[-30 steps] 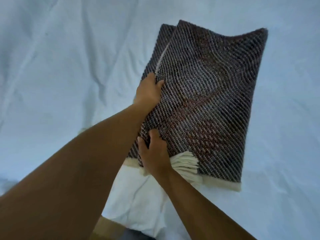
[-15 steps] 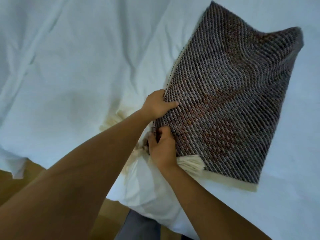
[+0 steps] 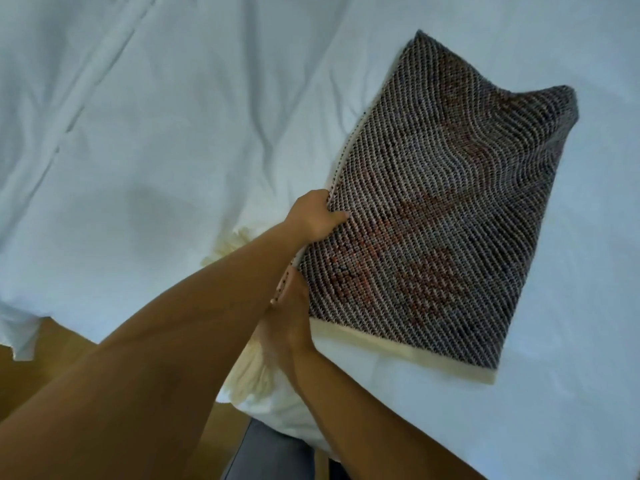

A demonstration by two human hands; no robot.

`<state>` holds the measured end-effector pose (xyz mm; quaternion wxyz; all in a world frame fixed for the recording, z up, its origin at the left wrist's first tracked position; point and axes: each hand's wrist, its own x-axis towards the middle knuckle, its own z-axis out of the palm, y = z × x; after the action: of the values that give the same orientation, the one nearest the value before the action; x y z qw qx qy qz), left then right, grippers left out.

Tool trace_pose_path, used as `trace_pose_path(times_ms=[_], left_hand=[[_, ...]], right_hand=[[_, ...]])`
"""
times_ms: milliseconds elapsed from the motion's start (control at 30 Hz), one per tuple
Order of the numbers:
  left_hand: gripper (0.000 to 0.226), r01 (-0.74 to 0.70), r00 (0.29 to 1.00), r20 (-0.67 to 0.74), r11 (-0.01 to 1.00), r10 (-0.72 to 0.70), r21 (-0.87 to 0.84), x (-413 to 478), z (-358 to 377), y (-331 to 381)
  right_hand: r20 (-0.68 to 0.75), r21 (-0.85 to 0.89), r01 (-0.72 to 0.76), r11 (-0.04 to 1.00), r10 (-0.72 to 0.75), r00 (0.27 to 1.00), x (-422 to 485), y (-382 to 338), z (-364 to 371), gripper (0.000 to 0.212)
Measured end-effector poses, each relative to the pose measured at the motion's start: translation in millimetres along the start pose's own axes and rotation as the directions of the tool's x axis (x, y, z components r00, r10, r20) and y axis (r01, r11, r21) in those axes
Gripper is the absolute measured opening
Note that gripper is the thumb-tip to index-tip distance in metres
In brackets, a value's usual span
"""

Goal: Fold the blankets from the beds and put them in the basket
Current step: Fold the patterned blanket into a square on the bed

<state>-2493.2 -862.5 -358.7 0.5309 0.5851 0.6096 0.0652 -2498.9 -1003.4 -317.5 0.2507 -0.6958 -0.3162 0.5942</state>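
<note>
Right, on my feed the folded blanket [image 3: 450, 209], a dark knit with rusty stripes, lies on the white bed sheet [image 3: 173, 133], right of centre, with its cream hem [image 3: 398, 349] toward the camera. The left hand [image 3: 317, 220] pinches the blanket's left edge, thumb pressed on top; its fingers curl under the cloth, out of my sight. The right hand [image 3: 287, 327] grips the near-left corner just below. I see mostly the back of that hand, its fingers tucked beneath the blanket. A cream fringe [image 3: 252, 372] hangs beside that wrist over the bed's edge. Wooden floor [image 3: 62, 344] shows at lower left.
</note>
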Motion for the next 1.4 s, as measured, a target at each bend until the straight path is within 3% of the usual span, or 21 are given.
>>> trace_pose_path(times_ms=[167,333,467,567,767,967,1067,1133,1200,1267,1400], left_hand=[[0.030,0.024,1.000,-0.019,1.000,-0.024,-0.018,16,-2,15],[0.029,0.085,0.996,-0.028,0.988,-0.089,-0.126,43,-3,31],[0.035,0.096,0.993,-0.044,0.961,-0.111,-0.260,77,-7,60],[0.044,0.084,0.994,-0.047,0.961,-0.099,-0.264,113,-10,92],[0.049,0.002,0.989,-0.141,0.968,-0.039,-0.252,191,-20,160],[0.024,-0.065,0.961,-0.275,0.962,-0.012,-0.266,244,-16,187],[0.031,-0.008,0.920,-0.381,0.971,-0.085,-0.237,254,-11,172],[0.032,-0.001,0.916,-0.391,0.975,-0.087,-0.220,257,-7,168],[0.032,-0.008,0.916,-0.393,0.979,-0.074,-0.203,258,-4,166],[0.033,-0.016,0.911,-0.407,0.983,-0.061,-0.182,260,-2,166],[0.039,0.000,0.886,-0.463,0.999,-0.019,-0.041,262,5,164]], right_hand=[[-0.062,-0.287,0.053,0.957,-0.074,0.995,34,-4,-37,0.057],[0.014,-0.364,0.178,0.914,-0.186,0.982,66,-25,-86,0.042],[-0.014,-0.439,0.242,0.865,-0.276,0.961,106,-49,-146,0.029],[-0.048,-0.530,0.242,0.813,-0.314,0.948,148,-74,-200,0.031],[-0.030,-0.741,0.297,0.602,-0.473,0.881,227,-114,-301,0.034],[0.025,-0.728,0.324,0.604,-0.449,0.893,269,-126,-339,0.046],[0.055,-0.836,0.327,0.442,-0.524,0.850,279,-130,-357,0.046],[-0.021,-0.891,0.254,0.377,-0.593,0.805,283,-135,-380,0.043],[-0.104,-0.903,0.162,0.397,-0.569,0.816,282,-136,-409,0.048],[-0.131,-0.917,0.069,0.393,-0.460,0.878,283,-135,-431,0.060],[-0.060,-0.902,0.048,0.429,-0.234,0.970,291,-141,-448,0.076]])
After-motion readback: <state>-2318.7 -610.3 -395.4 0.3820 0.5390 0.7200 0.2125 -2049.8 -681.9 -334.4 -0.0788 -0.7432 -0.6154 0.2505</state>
